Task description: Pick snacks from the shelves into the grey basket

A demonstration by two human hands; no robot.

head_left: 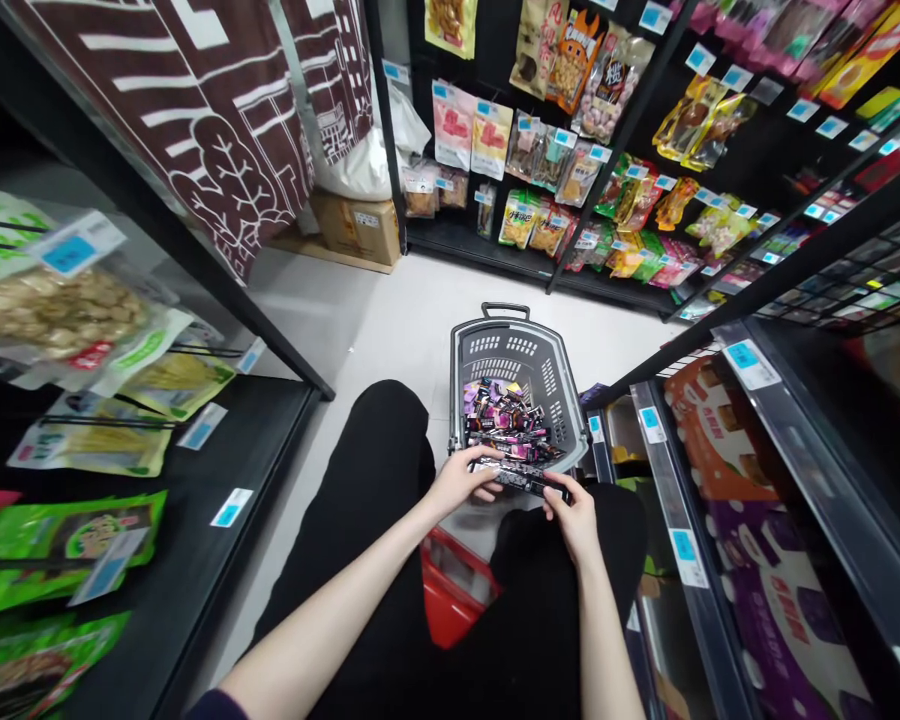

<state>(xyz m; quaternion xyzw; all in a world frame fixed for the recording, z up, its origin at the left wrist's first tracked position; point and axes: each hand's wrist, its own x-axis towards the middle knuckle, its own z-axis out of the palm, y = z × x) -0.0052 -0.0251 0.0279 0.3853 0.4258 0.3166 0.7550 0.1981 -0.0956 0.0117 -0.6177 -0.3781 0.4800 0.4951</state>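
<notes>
On the far left, a black shelf (pixel 270 440) is seen, hung with clear bags of pale snacks (pixel 60 310) above and green packets (pixel 60 530) below; blue price tags (pixel 230 507) are fixed along its edge. Above and behind it, a brown-and-white patterned curtain (pixel 217 130) is hung, and a cardboard box (pixel 360 228) is set on the pale floor (pixel 375 320) beyond it.

Near the middle, the left hand (pixel 465 480) is stretched forward over black-trousered knees, and its fingers are closed on the left end of a dark packet (pixel 521 479). The packet is held level at the near rim of a grey basket (pixel 562 400), which is set on the floor just ahead of the knees with its handle (pixel 505 308) at the far end. A heap of small purple, pink and black wrappers (pixel 502 420) is piled in the near half of the basket, just beyond the packet. A red container (pixel 450 590) is partly seen between the legs, below the hands.

The right end of the packet is gripped by the right hand (pixel 574 515), thumb on top.

On the back wall, rows of hanging snack bags (pixel 570 150) are displayed. On the right, lower shelves are filled with an orange-brown carton (pixel 709 440) and a purple carton (pixel 772 600).
</notes>
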